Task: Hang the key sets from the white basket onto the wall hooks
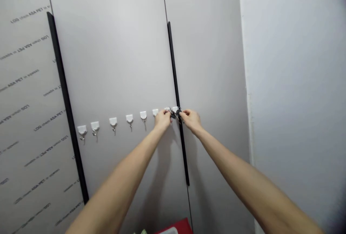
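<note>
Both my hands are raised to a pale cabinet door, close together beside a long black handle point(173, 57). My left hand point(163, 118) is pinched closed, and my right hand point(190, 119) is closed in the same way just across the handle. Between their fingertips is a small black-and-silver object point(178, 112) with a rounded dark part; its kind is too small to make out. It is by the right end of a row of white adhesive hooks, where a white hook base point(175, 109) shows behind the fingers. My left fingers partly cover the neighbouring hooks.
Several more white hooks, such as a metal-tipped hook point(113, 121), run leftward along the door. A second black handle point(66, 97) stands at the left, beside a panel with printed film point(29, 82). A red object point(182, 226) lies at the bottom; a white wall point(294, 82) is on the right.
</note>
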A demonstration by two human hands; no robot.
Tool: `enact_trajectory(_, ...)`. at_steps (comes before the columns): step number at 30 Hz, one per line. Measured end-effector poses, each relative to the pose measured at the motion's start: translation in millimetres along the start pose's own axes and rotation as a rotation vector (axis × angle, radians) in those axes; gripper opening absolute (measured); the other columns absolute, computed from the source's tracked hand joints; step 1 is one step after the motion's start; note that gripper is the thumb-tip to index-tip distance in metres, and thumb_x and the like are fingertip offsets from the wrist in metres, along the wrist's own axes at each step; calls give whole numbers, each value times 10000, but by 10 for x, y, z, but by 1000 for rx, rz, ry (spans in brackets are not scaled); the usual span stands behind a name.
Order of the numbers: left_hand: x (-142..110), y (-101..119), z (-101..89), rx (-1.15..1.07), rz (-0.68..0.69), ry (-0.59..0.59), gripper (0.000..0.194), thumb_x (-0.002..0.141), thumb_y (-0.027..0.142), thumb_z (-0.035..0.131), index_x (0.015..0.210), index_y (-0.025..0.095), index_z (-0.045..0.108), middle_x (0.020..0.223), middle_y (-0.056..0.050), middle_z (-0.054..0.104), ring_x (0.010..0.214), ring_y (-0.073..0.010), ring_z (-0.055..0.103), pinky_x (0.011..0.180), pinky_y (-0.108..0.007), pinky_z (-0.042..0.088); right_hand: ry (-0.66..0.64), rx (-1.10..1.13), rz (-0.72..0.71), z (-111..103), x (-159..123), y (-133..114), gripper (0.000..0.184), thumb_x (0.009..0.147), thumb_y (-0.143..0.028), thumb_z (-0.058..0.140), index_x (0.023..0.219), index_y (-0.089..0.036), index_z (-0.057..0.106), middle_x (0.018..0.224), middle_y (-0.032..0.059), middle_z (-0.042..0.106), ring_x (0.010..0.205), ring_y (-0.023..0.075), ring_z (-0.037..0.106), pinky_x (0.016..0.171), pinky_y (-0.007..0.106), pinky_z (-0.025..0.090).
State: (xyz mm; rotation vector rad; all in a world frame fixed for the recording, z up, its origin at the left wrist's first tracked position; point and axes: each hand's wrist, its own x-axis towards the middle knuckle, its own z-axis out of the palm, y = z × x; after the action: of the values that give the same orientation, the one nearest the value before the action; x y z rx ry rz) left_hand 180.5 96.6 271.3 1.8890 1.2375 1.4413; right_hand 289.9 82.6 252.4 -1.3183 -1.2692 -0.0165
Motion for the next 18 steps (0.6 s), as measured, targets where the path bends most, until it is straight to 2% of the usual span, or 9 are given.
enact_trajectory(3, 156, 217, -149, 120, 26, -29, 178, 651, 186, 370, 642, 110, 530, 511, -11, 516, 458, -74, 476, 491, -187, 363, -11, 91, -66, -72, 181, -172, 234, 595, -344, 419, 651, -162, 555, 538, -12, 523, 475, 70, 428, 453, 172, 304)
enact_trajectory(5, 195, 259, -198, 197, 30, -92, 148, 635, 169, 396, 594, 104, 523, 482, -11, 499, 491, -92, 488, 512, -205, 364, -43, 134, -125, -68, 267, -291, 223, 594, -333, 425, 648, -158, 552, 515, -21, 506, 457, 60, 411, 442, 167, 299)
enact_trajectory(9, 119, 176, -239, 385, -81, -351, 98, 554, 106, 489, 458, 88, 482, 384, -1, 428, 507, -125, 489, 513, -229, 353, -115, 184, -128, -73, 250, -404, 204, 577, -326, 447, 626, -149, 535, 477, -36, 459, 413, 46, 372, 400, 163, 276)
enact_trajectory(11, 59, 138, -257, 410, -103, -415, 103, 541, 86, 491, 442, 89, 466, 360, 14, 395, 454, -109, 465, 485, -224, 343, -202, 239, -100, -102, 93, -350, 191, 579, -315, 447, 621, -144, 520, 462, -44, 437, 393, 41, 357, 386, 162, 271)
enact_trajectory(15, -127, 74, -312, 93, 24, -235, 122, 645, 156, 385, 564, 110, 464, 387, 51, 360, 367, -40, 374, 439, -176, 327, -534, 349, 1, -105, -535, -36, 138, 589, -264, 443, 602, -136, 489, 425, -55, 404, 375, 38, 351, 384, 160, 281)
enact_trajectory(16, -219, 11, -330, 21, 54, -221, 138, 664, 181, 364, 591, 114, 460, 399, 55, 362, 366, -34, 365, 438, -168, 326, -633, 363, 39, -82, -736, 63, 129, 593, -255, 441, 598, -134, 485, 421, -55, 401, 375, 37, 350, 385, 159, 281)
enact_trajectory(18, -495, -232, -367, -29, 95, -293, 162, 672, 232, 363, 608, 115, 456, 416, 52, 379, 385, -32, 369, 446, -160, 329, -829, 375, 112, -19, -1149, 254, 125, 601, -245, 440, 601, -129, 488, 422, -54, 399, 381, 36, 347, 385, 158, 276)
